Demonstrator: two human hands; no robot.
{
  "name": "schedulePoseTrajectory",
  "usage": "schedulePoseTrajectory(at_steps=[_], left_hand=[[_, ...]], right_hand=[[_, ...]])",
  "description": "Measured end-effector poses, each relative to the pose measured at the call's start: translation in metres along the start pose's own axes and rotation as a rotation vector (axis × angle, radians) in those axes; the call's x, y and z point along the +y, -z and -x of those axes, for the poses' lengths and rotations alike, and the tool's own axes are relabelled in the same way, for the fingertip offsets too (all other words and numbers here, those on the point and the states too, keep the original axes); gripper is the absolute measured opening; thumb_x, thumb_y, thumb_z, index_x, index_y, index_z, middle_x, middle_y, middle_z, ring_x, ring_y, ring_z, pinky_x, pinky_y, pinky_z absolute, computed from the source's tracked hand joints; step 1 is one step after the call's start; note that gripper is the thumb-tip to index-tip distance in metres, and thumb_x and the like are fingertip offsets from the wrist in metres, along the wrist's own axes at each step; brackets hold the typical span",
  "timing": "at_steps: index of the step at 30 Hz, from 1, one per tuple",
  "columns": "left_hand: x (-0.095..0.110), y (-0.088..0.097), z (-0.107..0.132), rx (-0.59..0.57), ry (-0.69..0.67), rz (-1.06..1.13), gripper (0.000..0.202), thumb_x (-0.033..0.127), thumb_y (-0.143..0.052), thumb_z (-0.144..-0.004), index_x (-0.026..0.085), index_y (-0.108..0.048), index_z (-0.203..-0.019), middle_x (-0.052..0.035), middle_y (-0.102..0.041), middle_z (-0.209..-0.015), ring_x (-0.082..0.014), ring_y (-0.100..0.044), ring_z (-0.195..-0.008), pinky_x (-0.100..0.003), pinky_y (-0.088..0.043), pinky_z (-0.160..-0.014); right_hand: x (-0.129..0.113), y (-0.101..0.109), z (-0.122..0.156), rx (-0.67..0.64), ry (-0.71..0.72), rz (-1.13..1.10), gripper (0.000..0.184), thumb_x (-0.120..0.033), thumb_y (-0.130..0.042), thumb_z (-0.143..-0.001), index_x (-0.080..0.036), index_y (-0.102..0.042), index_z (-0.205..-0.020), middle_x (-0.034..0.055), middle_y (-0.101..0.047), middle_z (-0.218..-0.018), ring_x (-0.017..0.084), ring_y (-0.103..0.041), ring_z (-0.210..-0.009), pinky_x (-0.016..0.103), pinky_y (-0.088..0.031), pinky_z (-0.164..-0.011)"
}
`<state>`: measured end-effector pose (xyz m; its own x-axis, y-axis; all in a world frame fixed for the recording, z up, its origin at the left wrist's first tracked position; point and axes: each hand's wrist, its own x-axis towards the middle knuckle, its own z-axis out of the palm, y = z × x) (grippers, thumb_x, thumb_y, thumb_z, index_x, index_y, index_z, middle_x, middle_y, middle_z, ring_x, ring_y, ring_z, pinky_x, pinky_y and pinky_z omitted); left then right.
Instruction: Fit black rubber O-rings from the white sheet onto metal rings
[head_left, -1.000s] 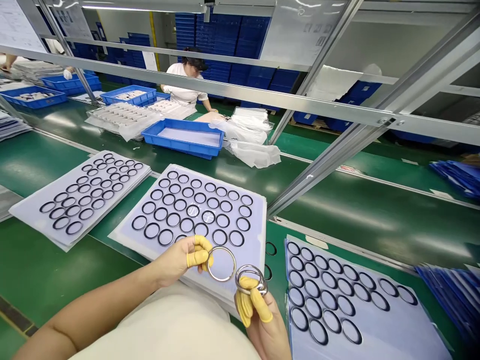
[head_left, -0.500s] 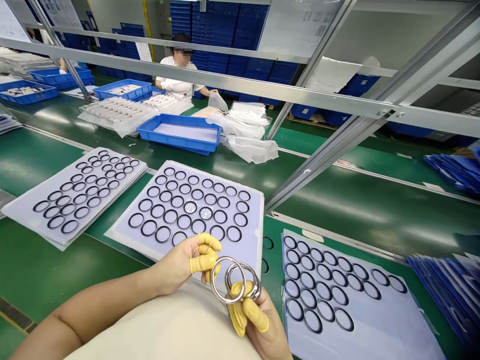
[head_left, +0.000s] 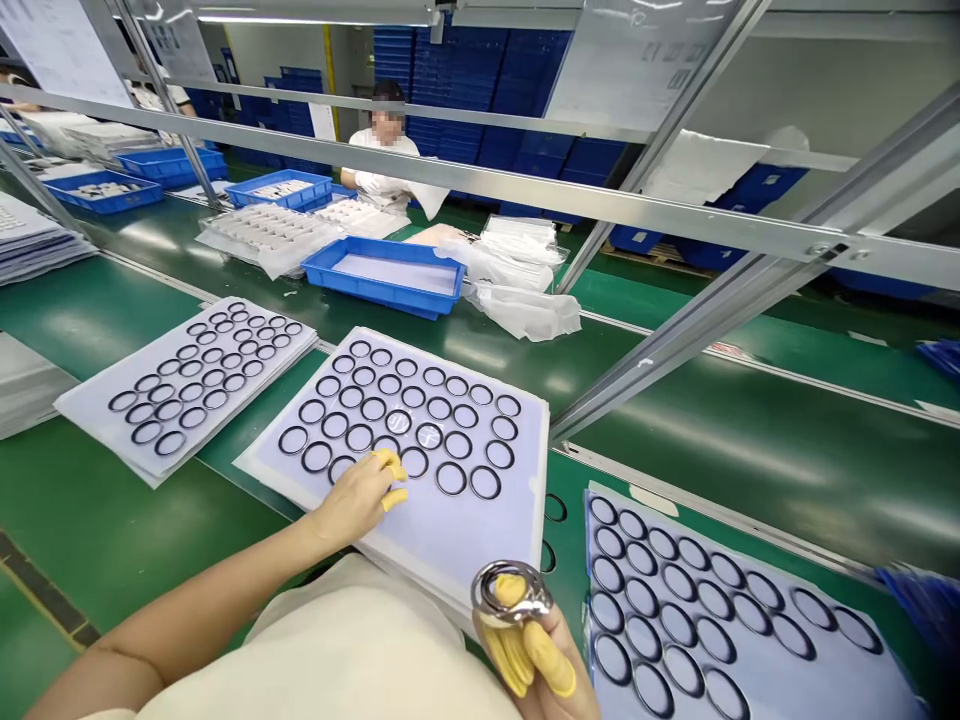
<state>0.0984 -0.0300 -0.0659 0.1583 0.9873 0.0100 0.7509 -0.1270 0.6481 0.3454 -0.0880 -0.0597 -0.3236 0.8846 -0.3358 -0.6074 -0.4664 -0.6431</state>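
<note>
Yellow finger cots cover the fingertips of both hands. My left hand hovers over the near part of the middle sheet stack, thumb and fingers apart with nothing visible between them. Rows of dark-edged rings lie on that sheet, and the hand partly hides the front row. Closer to my body, my right hand is closed around several shiny metal rings bunched together, with a finger showing through them. It is beside the near right corner of the middle stack.
Other ring-covered sheets lie left and right on the green table. A blue tray stands beyond, near white plastic wrapping. A metal frame crosses above the table. Across from me sits a co-worker.
My left hand has moved away from the rings in my right hand, leftward to the middle sheet. The rings in my right hand now lie bunched together. The view has shifted.
</note>
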Motion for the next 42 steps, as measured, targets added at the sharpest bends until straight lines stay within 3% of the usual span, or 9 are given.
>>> schedulePoseTrajectory(at_steps=[4, 7, 11, 16, 22, 27, 36, 38, 42], left_hand=[[-0.043, -0.017, 0.009, -0.015, 0.096, -0.067, 0.011, 0.004, -0.062, -0.074, 0.014, -0.062, -0.078, -0.0096, -0.056, -0.096, -0.0268, -0.054, -0.093, -0.045, -0.042, -0.086], [-0.048, -0.020, 0.013, -0.007, 0.120, 0.005, 0.012, 0.005, -0.054, -0.080, 0.015, -0.060, -0.074, -0.0093, -0.058, -0.093, -0.0252, -0.054, -0.092, -0.044, -0.041, -0.087], [-0.020, -0.001, 0.016, -0.023, 0.138, 0.258, 0.012, 0.022, -0.047, -0.090, 0.017, -0.057, -0.086, -0.0052, -0.062, -0.087, -0.0181, -0.057, -0.083, -0.033, -0.047, -0.077], [0.034, 0.026, 0.018, -0.141, 0.266, 1.228, 0.033, 0.041, -0.069, -0.077, 0.017, -0.051, -0.090, 0.0014, -0.060, -0.068, -0.0092, -0.051, -0.056, -0.022, -0.041, -0.057], [0.065, 0.031, 0.016, -0.254, 0.211, 1.456, 0.042, 0.041, -0.079, -0.069, 0.016, -0.054, -0.092, 0.0013, -0.060, -0.065, -0.0084, -0.052, -0.056, -0.019, -0.036, -0.050], [0.065, 0.029, 0.016, -0.274, 0.206, 1.440, 0.039, 0.039, -0.078, -0.071, 0.016, -0.055, -0.093, 0.0015, -0.060, -0.064, -0.0088, -0.053, -0.056, -0.019, -0.038, -0.051], [0.066, 0.022, 0.017, -0.286, 0.147, 1.267, 0.039, 0.044, -0.071, -0.076, 0.017, -0.054, -0.099, 0.0020, -0.054, -0.069, -0.0115, -0.053, -0.064, -0.024, -0.043, -0.059], [0.055, 0.019, 0.016, -0.209, 0.069, 1.016, 0.034, 0.042, -0.065, -0.081, 0.018, -0.055, -0.103, -0.0005, -0.058, -0.077, -0.0141, -0.055, -0.072, -0.029, -0.046, -0.069], [0.003, 0.014, 0.016, 0.039, -0.021, 0.112, 0.018, 0.024, -0.056, -0.087, 0.021, -0.059, -0.105, -0.0069, -0.061, -0.107, -0.0209, -0.054, -0.099, -0.037, -0.043, -0.090]], right_hand=[[0.006, 0.014, -0.002, 0.028, -0.008, -0.043, 0.029, -0.042, -0.086, -0.058, -0.029, -0.075, -0.081, 0.0044, -0.071, -0.071, 0.014, -0.059, -0.059, 0.029, -0.047, -0.060], [0.004, 0.003, -0.003, 0.073, -0.004, -0.038, 0.027, -0.041, -0.088, -0.057, -0.027, -0.074, -0.075, 0.0033, -0.069, -0.068, 0.013, -0.057, -0.057, 0.027, -0.045, -0.057], [-0.003, -0.021, -0.004, 0.127, -0.002, -0.023, 0.027, -0.042, -0.088, -0.057, -0.026, -0.073, -0.073, -0.0010, -0.061, -0.059, 0.009, -0.050, -0.053, 0.023, -0.040, -0.054], [-0.002, -0.029, -0.009, 0.131, -0.028, 0.046, 0.027, -0.041, -0.086, -0.061, -0.023, -0.071, -0.074, -0.0026, -0.058, -0.056, 0.009, -0.046, -0.049, 0.023, -0.036, -0.049], [0.000, -0.031, -0.005, 0.051, -0.070, 0.138, 0.032, -0.047, -0.083, -0.063, -0.021, -0.068, -0.072, -0.0035, -0.057, -0.046, 0.010, -0.047, -0.043, 0.024, -0.034, -0.049], [0.003, -0.023, -0.004, -0.031, -0.099, 0.111, 0.038, -0.049, -0.084, -0.058, -0.021, -0.066, -0.078, -0.0008, -0.063, -0.056, 0.012, -0.051, -0.049, 0.027, -0.039, -0.053], [0.005, -0.024, -0.002, -0.105, -0.075, 0.126, 0.038, -0.051, -0.081, -0.061, -0.019, -0.066, -0.075, -0.0033, -0.054, -0.045, 0.010, -0.041, -0.042, 0.024, -0.029, -0.047], [0.005, -0.026, -0.001, -0.079, -0.072, 0.102, 0.036, -0.049, -0.082, -0.062, -0.019, -0.066, -0.075, -0.0040, -0.052, -0.047, 0.009, -0.040, -0.043, 0.023, -0.028, -0.047], [0.001, -0.028, 0.002, -0.015, -0.077, 0.013, 0.028, -0.043, -0.083, -0.064, -0.022, -0.066, -0.071, -0.0028, -0.053, -0.052, 0.010, -0.041, -0.049, 0.023, -0.031, -0.049]])
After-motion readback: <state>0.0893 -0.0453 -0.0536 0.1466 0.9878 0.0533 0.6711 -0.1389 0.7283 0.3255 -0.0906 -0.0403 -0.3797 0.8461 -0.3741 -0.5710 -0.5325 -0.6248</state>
